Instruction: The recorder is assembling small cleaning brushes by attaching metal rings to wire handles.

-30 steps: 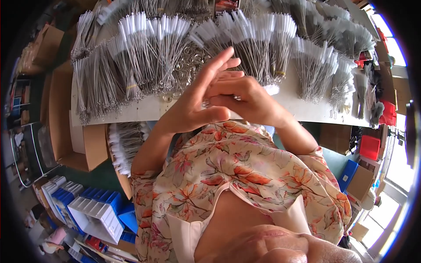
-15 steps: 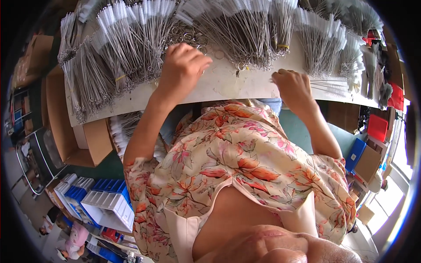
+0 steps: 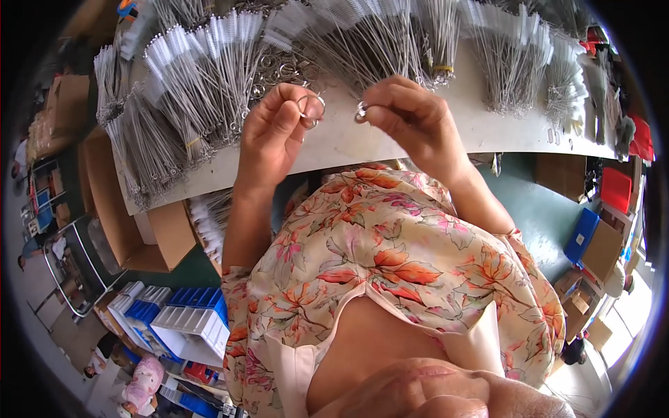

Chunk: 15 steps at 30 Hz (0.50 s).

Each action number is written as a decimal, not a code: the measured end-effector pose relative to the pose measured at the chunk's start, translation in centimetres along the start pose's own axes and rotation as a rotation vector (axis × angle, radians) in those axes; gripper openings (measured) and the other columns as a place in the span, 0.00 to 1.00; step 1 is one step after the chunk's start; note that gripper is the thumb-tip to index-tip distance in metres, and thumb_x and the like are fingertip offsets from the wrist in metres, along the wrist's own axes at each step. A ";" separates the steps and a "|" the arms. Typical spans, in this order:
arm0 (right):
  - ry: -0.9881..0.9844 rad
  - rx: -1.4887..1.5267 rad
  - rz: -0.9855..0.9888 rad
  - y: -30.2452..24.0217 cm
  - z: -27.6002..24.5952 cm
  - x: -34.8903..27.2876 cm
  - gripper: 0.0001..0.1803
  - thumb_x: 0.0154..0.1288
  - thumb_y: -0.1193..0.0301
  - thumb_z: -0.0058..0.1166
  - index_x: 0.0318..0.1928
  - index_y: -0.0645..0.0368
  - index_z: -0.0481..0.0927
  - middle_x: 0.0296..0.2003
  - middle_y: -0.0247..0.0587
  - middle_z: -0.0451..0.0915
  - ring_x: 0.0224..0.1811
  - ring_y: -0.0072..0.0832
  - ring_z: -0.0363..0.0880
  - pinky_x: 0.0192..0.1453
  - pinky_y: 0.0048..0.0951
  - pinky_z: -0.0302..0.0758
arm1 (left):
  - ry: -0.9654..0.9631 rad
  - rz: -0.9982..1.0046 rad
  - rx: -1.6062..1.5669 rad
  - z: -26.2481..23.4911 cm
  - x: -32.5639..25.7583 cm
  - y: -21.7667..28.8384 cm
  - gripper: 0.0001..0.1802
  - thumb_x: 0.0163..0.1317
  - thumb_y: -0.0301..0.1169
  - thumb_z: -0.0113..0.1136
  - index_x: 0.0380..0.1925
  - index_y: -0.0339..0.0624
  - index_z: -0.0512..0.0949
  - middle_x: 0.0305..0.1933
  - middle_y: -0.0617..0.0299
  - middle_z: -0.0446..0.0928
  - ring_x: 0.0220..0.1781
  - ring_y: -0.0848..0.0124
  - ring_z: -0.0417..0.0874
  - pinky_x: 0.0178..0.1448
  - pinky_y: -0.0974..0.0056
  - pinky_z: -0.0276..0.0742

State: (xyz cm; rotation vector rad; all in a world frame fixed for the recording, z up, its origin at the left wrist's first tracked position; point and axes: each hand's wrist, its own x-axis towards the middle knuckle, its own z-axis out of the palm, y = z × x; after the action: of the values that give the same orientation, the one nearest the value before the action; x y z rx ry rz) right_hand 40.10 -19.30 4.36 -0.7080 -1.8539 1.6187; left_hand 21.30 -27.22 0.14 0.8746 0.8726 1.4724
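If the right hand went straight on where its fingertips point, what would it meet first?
Most likely the metal ring in the left hand: the right hand points leftward toward it across a gap. Depth is unclear in this view, so it might pass by.

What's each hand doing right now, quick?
Left hand: closed, holding a metal ring at its fingertips.
Right hand: closed, pinching a small shiny metal piece; its exact shape can't be told.
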 end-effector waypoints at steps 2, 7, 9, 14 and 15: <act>-0.014 0.001 -0.092 -0.8 1.1 0.8 0.05 0.58 0.78 0.54 0.36 0.65 0.79 0.37 0.41 0.78 0.37 0.24 0.77 0.41 0.22 0.73 | -0.083 0.094 -0.315 0.7 -0.3 0.0 0.11 0.64 0.37 0.51 0.36 0.39 0.70 0.32 0.66 0.70 0.39 0.79 0.68 0.47 0.71 0.65; -0.074 -0.126 -0.307 -1.4 2.7 0.9 0.05 0.54 0.79 0.57 0.34 0.63 0.80 0.39 0.43 0.77 0.40 0.34 0.78 0.42 0.27 0.76 | -0.052 0.071 -0.638 2.2 -0.6 -0.7 0.13 0.67 0.36 0.45 0.42 0.36 0.69 0.40 0.62 0.71 0.44 0.76 0.72 0.48 0.72 0.69; -0.018 -0.157 -0.366 -0.7 3.3 1.0 0.06 0.50 0.79 0.59 0.32 0.61 0.80 0.37 0.40 0.77 0.36 0.33 0.79 0.36 0.27 0.77 | -0.038 0.004 -0.649 2.1 -0.5 -0.8 0.12 0.66 0.34 0.48 0.41 0.36 0.69 0.40 0.63 0.72 0.41 0.77 0.73 0.45 0.73 0.71; 0.015 -0.478 -0.597 -0.3 3.4 1.2 0.08 0.45 0.80 0.60 0.30 0.58 0.80 0.34 0.32 0.78 0.28 0.28 0.80 0.28 0.26 0.77 | 0.178 0.413 0.511 1.6 -0.6 2.1 0.06 0.59 0.21 0.54 0.37 0.35 0.74 0.34 0.62 0.77 0.32 0.78 0.77 0.34 0.74 0.74; 0.010 -0.476 -0.600 -0.4 3.5 1.2 0.08 0.45 0.80 0.60 0.30 0.58 0.80 0.34 0.32 0.78 0.28 0.28 0.80 0.28 0.26 0.77 | 0.168 0.585 0.950 1.4 -0.6 2.8 0.07 0.56 0.17 0.56 0.36 0.35 0.76 0.32 0.62 0.78 0.29 0.78 0.78 0.30 0.74 0.74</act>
State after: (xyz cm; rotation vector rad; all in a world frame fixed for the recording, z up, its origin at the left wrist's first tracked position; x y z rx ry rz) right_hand 36.74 -20.88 4.44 -0.2853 -2.1916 0.8038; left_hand 21.41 -27.97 3.24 1.8382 1.5829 1.6187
